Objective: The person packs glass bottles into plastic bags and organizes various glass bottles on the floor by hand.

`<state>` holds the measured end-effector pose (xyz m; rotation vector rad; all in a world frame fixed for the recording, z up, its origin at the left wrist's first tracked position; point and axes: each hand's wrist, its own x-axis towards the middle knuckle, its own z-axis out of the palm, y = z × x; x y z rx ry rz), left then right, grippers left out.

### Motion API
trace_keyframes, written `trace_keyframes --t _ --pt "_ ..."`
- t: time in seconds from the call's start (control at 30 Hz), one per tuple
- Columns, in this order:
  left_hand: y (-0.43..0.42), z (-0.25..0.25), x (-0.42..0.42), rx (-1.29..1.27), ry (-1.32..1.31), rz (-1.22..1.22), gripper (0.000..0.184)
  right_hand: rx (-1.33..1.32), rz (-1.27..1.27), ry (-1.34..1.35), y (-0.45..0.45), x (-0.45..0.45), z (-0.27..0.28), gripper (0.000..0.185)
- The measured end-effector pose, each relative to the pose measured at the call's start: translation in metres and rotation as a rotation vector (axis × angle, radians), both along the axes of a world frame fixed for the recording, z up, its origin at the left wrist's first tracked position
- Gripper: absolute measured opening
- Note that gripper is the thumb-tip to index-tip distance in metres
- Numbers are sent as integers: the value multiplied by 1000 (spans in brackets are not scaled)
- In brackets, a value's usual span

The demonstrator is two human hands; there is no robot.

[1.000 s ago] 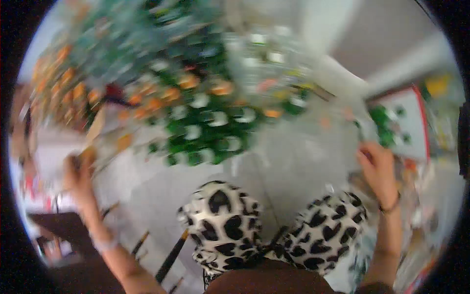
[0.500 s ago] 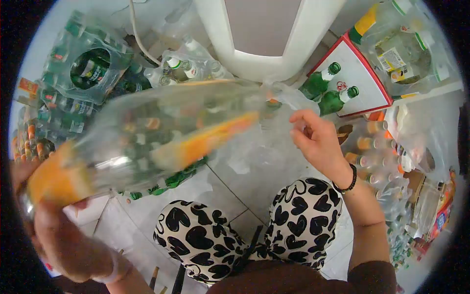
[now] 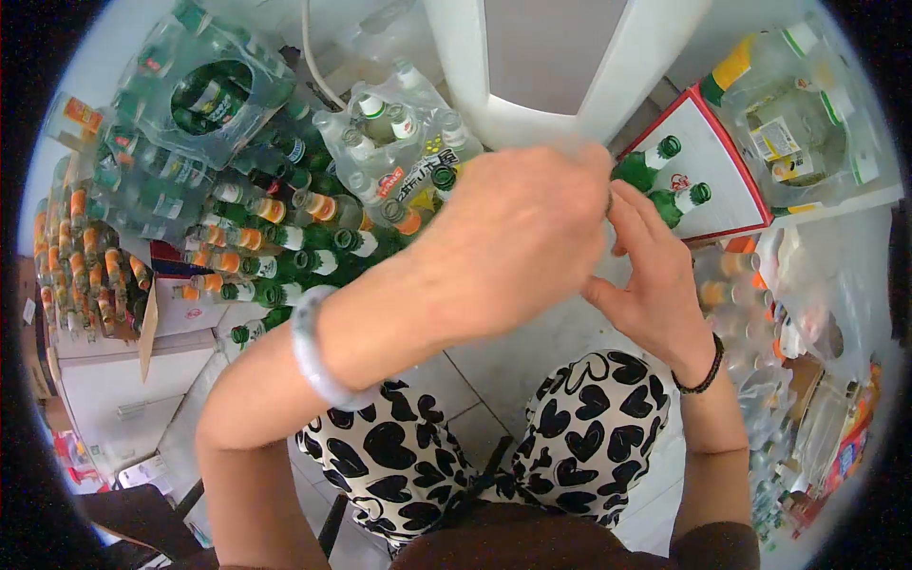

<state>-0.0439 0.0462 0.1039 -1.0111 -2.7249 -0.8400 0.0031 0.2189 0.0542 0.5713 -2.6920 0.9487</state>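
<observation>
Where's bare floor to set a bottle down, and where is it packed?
Bare: the tile floor bordered by the left hand, right hand and heart-print trousers. Crowded: upper left with green bottles, and right, past the right hand, with clear bottles.

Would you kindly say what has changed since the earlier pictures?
The left hand has swung rightward toward the right hand; the clear orange-labelled bottle it held is no longer visible, so whether it was released is unclear. Two green glass bottles remain by the red-edged white box.

Green bottles (image 3: 639, 171), black-hearted cream trousers (image 3: 591, 432)
</observation>
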Motion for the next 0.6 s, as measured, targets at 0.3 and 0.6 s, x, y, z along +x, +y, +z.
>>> trace_keyframes --t 0.3,0.6 --pt "-19 -22 -14 161 -475 -97 24 -193 -23 -341 -15 -13 -28 30" --pt "-29 -97 14 -464 -271 -103 21 -66 50 -347 -21 -20 -49 16"
